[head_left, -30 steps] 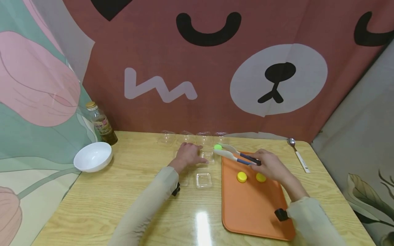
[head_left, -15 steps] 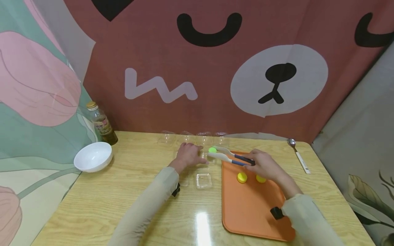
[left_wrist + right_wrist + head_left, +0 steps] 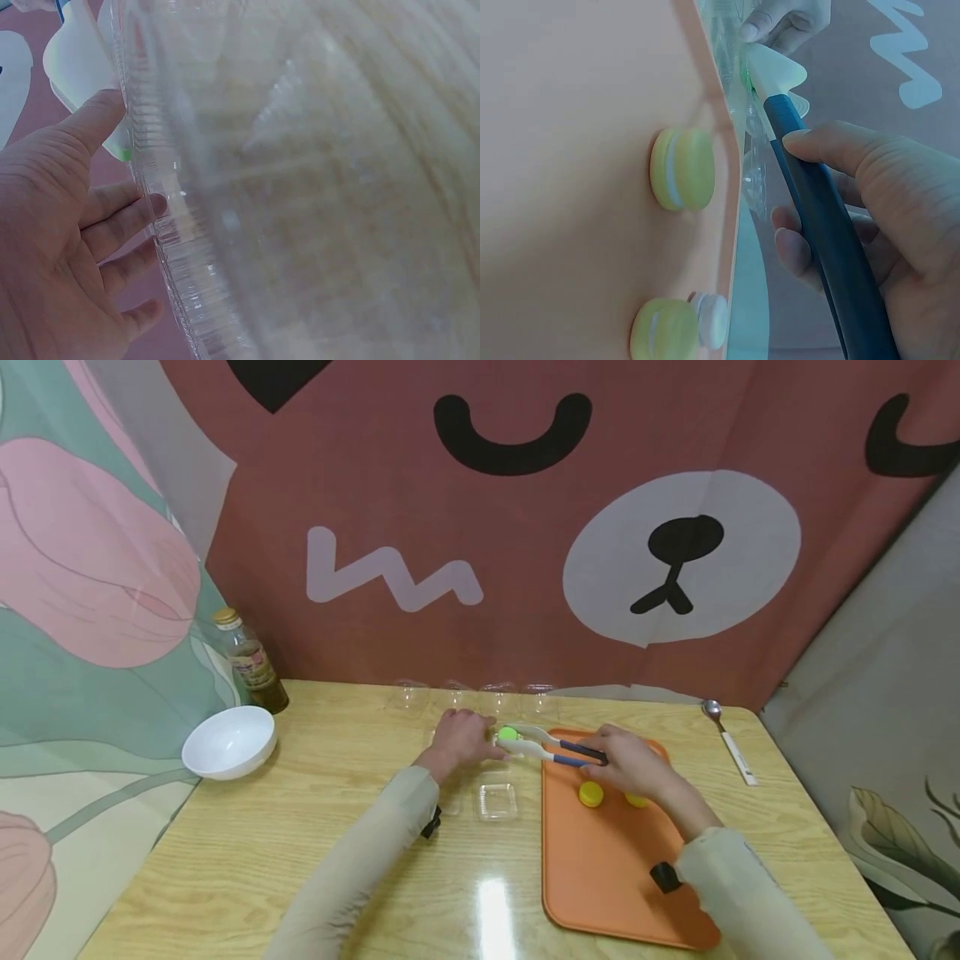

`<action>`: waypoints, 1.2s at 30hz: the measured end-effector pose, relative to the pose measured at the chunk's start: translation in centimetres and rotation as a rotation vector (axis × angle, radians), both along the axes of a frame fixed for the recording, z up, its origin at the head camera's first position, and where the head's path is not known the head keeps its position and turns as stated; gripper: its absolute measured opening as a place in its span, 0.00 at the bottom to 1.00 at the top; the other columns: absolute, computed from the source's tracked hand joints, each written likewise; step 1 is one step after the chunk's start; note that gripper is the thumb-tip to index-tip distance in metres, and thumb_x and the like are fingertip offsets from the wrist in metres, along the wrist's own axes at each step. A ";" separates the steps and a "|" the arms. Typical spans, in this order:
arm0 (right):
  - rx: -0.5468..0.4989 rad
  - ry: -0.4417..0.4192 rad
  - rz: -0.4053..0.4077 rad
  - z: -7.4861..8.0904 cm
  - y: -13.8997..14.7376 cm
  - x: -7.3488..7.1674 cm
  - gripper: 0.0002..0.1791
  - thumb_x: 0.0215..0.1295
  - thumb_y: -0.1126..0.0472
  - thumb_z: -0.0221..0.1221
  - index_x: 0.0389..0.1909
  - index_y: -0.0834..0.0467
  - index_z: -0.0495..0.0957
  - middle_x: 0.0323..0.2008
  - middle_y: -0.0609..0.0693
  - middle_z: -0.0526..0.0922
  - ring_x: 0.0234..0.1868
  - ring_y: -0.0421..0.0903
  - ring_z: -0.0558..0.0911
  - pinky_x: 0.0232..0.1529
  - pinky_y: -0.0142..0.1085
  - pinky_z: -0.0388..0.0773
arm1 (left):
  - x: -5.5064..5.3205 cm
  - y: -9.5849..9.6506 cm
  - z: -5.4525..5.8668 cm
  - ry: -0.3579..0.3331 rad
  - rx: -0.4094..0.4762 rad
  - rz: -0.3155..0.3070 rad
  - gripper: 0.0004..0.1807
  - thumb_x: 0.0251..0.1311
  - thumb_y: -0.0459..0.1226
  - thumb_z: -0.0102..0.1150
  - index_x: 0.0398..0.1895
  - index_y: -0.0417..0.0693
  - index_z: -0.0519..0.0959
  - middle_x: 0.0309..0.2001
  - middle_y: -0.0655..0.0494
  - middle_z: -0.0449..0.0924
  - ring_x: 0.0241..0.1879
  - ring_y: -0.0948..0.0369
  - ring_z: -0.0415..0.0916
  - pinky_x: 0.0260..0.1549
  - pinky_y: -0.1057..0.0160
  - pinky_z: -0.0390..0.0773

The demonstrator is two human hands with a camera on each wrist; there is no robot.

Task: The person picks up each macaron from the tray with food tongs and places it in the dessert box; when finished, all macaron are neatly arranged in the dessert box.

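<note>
My right hand (image 3: pixel 636 758) grips tongs (image 3: pixel 821 225) with white ends and blue handles. Between the tongs' ends is a green macaron (image 3: pixel 507 733), just over a clear plastic box (image 3: pixel 300 187). My left hand (image 3: pixel 463 739) holds that box at its side, thumb and fingertips at the rim in the left wrist view. Two yellow macarons (image 3: pixel 591 793) lie on the orange tray (image 3: pixel 615 877) below my right hand. In the right wrist view a small pale macaron (image 3: pixel 712 321) shows behind one yellow one.
Another clear box (image 3: pixel 497 802) stands nearer me, left of the tray. Several clear boxes (image 3: pixel 499 700) line the table's back edge. At left are a white bowl (image 3: pixel 229 743) and a bottle (image 3: pixel 253 670) with dark liquid. A spoon (image 3: pixel 731 743) lies at right.
My right hand has moved left and slightly nearer me, carrying the green macaron in the tongs from the tray's edge to the box by my left hand. The left hand has stayed in place.
</note>
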State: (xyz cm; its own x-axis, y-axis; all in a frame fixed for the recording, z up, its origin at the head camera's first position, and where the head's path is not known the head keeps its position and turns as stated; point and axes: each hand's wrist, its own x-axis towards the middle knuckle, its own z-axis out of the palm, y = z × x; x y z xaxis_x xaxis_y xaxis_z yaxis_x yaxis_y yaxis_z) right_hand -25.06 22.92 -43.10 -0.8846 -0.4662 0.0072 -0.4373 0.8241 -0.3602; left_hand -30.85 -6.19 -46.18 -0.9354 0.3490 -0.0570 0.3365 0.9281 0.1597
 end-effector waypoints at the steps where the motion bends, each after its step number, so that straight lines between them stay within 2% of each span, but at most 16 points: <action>1: -0.002 -0.001 0.001 0.0 -0.1 0.0 0.21 0.65 0.57 0.68 0.57 0.60 0.83 0.40 0.52 0.80 0.32 0.43 0.73 0.31 0.34 0.71 | 0.0 0.0 0.0 0.001 0.003 -0.001 0.44 0.51 0.67 0.68 0.69 0.58 0.75 0.55 0.56 0.86 0.56 0.52 0.80 0.70 0.46 0.66; 9: 0.016 0.003 -0.014 0.2 -0.4 0.2 0.20 0.64 0.58 0.69 0.54 0.61 0.84 0.40 0.53 0.80 0.32 0.44 0.73 0.31 0.35 0.72 | 0.1 0.0 0.1 -0.006 0.012 0.001 0.45 0.51 0.67 0.67 0.70 0.58 0.74 0.55 0.55 0.86 0.57 0.52 0.79 0.70 0.46 0.66; 14: 0.004 0.000 -0.018 0.2 -0.3 0.2 0.21 0.64 0.58 0.68 0.56 0.61 0.83 0.40 0.53 0.80 0.32 0.43 0.72 0.31 0.34 0.71 | 0.1 0.0 0.1 0.000 0.011 0.001 0.43 0.52 0.67 0.68 0.69 0.58 0.75 0.53 0.56 0.86 0.55 0.53 0.80 0.70 0.46 0.66; 30: 0.030 -0.032 -0.060 0.0 -0.5 0.0 0.20 0.63 0.57 0.70 0.54 0.61 0.84 0.39 0.51 0.79 0.34 0.45 0.72 0.32 0.35 0.71 | 0.1 0.0 0.0 0.016 -0.003 -0.009 0.43 0.51 0.67 0.67 0.68 0.58 0.76 0.49 0.56 0.87 0.53 0.53 0.81 0.68 0.47 0.68; 36: 0.024 -0.034 -0.067 0.0 -0.4 0.2 0.22 0.64 0.55 0.69 0.56 0.61 0.83 0.40 0.52 0.79 0.34 0.45 0.72 0.32 0.35 0.70 | 0.2 0.0 0.0 0.016 -0.001 -0.011 0.44 0.51 0.67 0.68 0.69 0.58 0.76 0.50 0.55 0.87 0.54 0.53 0.81 0.68 0.47 0.68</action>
